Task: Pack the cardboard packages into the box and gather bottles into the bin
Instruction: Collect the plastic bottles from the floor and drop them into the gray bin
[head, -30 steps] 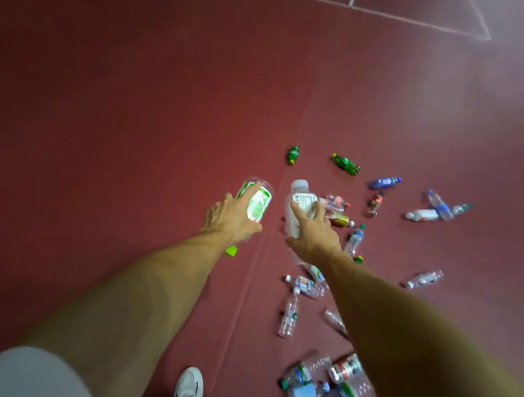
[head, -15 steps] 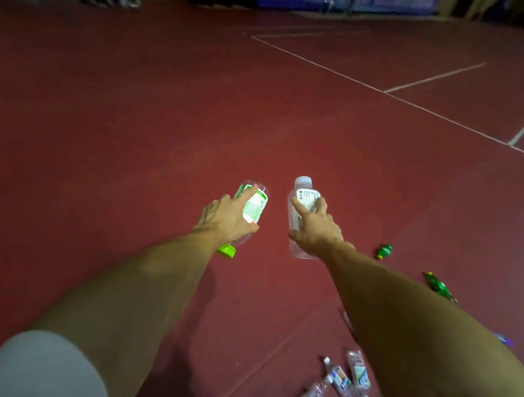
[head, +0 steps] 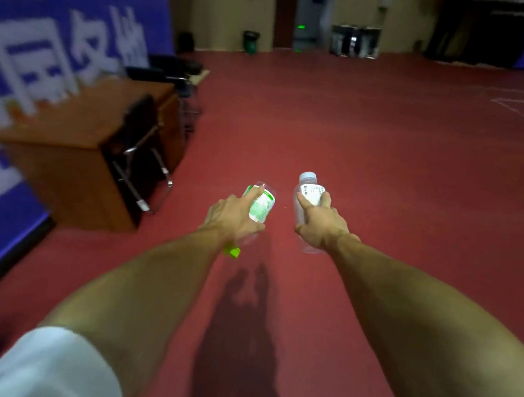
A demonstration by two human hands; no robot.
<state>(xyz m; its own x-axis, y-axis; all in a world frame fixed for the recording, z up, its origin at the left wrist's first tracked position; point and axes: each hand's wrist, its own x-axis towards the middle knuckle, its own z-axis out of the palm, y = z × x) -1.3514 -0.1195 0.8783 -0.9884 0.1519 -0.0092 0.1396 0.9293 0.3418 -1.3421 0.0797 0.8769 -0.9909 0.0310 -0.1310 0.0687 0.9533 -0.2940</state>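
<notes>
Gone from view are the loose bottles that lay low on the floor half a second ago. My head has lifted and turned, and both bottles ride in the same grips as before.

At far left runs a blue banner (head: 46, 56), with a wooden desk (head: 80, 140) in front of it and a black chair (head: 145, 145) tucked against the desk's end. My left hand (head: 234, 219) is wrapped round a green-labelled bottle (head: 261, 206), fingers curled over the label, and its green cap (head: 232, 251) points down and back toward me under the wrist. Just beside it, not touching, my right hand (head: 319, 226) clasps a clear bottle (head: 310, 191) with its white cap up and away from me, thumb and forefinger pinching across the printed label. Both bottles are held off the red floor (head: 381, 176), well clear of the desk.

I judge this to be the carrying step of the bottle half of the job — two gathered, none dropped in yet. Against the far wall stand a small green bin (head: 250, 40) and, to the right of it, two dark containers (head: 354, 41). Which of them is meant for bottles I cannot tell from here. No cardboard packages or box show.

Next I need to walk the length of the floor, keep both grips firm, pick the right bin, and let go over its mouth — one hand at a time if the opening is narrow.
</notes>
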